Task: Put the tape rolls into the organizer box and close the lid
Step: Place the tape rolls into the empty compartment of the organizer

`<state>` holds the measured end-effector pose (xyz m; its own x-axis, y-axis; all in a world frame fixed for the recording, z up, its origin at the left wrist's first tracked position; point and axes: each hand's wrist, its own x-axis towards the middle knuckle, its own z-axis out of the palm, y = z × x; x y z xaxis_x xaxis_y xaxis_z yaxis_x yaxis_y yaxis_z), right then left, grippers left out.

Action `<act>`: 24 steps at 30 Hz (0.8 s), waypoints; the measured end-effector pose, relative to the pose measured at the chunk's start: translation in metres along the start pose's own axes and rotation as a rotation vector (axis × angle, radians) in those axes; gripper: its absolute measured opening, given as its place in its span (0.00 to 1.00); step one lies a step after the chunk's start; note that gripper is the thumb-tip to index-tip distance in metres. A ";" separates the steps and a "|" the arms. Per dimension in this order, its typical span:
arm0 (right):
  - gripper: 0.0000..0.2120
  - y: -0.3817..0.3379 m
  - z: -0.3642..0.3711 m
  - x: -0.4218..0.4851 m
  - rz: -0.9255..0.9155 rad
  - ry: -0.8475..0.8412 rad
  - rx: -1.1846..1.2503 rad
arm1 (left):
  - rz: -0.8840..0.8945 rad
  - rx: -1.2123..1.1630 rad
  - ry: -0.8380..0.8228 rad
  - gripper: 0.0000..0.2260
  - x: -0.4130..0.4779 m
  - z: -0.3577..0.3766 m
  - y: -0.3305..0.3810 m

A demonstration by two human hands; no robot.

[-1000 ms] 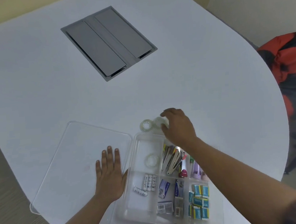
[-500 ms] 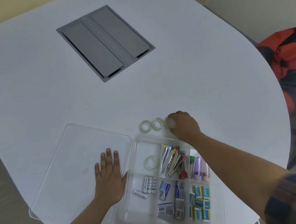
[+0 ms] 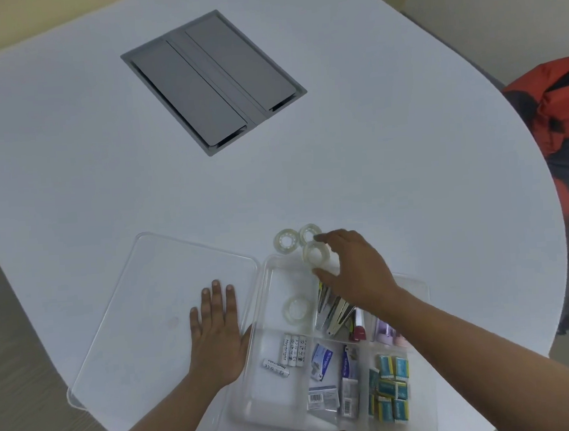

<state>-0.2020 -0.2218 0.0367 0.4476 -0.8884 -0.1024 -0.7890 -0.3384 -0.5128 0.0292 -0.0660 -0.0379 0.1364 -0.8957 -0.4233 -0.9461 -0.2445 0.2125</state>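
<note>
My right hand (image 3: 357,269) holds a clear tape roll (image 3: 316,254) between thumb and fingers, over the far edge of the clear organizer box (image 3: 260,304). Two more clear tape rolls lie on the table just beyond the box: one (image 3: 286,239) to the left and one (image 3: 308,233) beside it. Another tape roll (image 3: 296,308) lies inside the box's far left compartment. My left hand (image 3: 217,331) rests flat, fingers apart, on the clear lid (image 3: 141,302), which lies on the table left of the box.
The box also holds batteries (image 3: 292,349), clips, staple packs and small blue-yellow items (image 3: 391,391). A grey cable hatch (image 3: 213,82) is set into the white table's far middle. An orange and black bag (image 3: 563,128) sits past the right table edge.
My right hand has picked the rightmost tape roll off the table and drawn it back toward the box. My left hand stays flat on the lid.
</note>
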 end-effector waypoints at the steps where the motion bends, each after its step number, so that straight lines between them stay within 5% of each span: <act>1: 0.27 -0.006 0.003 -0.007 -0.037 -0.020 -0.022 | -0.001 -0.001 -0.001 0.40 0.000 0.000 0.000; 9: 0.20 -0.023 0.037 -0.027 -0.301 -0.285 -0.261 | -0.008 -0.024 -0.001 0.38 0.002 0.004 -0.002; 15: 0.20 -0.024 0.046 -0.025 -0.337 -0.302 -0.260 | -0.007 -0.004 0.008 0.38 0.002 0.007 -0.005; 24: 0.25 0.015 0.027 -0.044 -0.135 0.073 -0.133 | 0.037 -0.084 0.009 0.37 0.000 -0.004 -0.009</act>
<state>-0.2226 -0.1792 0.0105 0.5255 -0.8504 0.0245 -0.7746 -0.4901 -0.3998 0.0392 -0.0646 -0.0365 0.1048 -0.9079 -0.4059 -0.9227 -0.2411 0.3010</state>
